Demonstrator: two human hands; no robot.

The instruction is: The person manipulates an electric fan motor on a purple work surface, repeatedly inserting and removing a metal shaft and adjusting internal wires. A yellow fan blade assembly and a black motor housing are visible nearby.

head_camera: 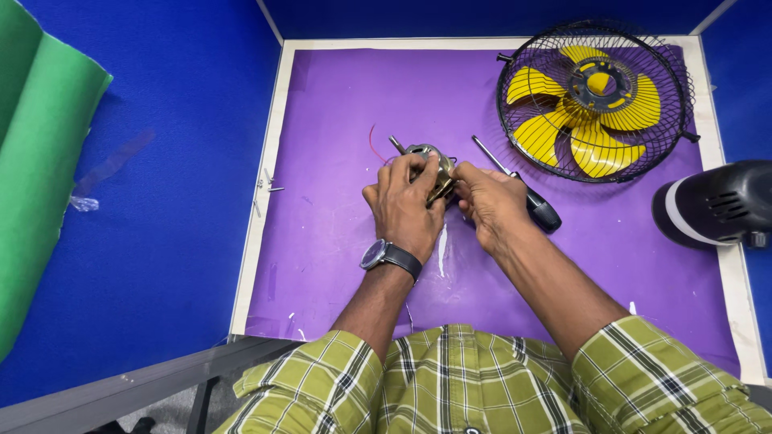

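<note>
Overhead, the head camera looks down on a purple mat (346,265) laid on a pale board whose cream border (256,241) shows along the left, far and right sides. Blue fabric (161,241) surrounds the board, and a green cloth (32,161) lies at the far left. The mat's near half is bare on both sides of the forearms, and so is the far left part; the right side is more crowded. A black wire fan guard with yellow blades (595,100) fills the far right corner, just short of the far edge and reaching the border on the right. A black and white fan housing (712,205) sits across the right border, near the guard. A few small screws (269,186) rest on the left border, well apart from the hands.

Both forearms come in from the bottom in green plaid sleeves and meet near the middle of the mat. The left hand (404,207), with a dark wristwatch (388,255) on its wrist, has its fingers curled around a small metal fan motor (430,161), gripping it from the left and above. The right hand (492,201) presses in from the right, its fingers bent and pinching at the motor's side. The motor's shaft (396,145) points away to the far left, and a thin red wire (373,145) trails beside it. A black-handled screwdriver (523,191) lies on the mat just behind the right hand, partly hidden by it
</note>
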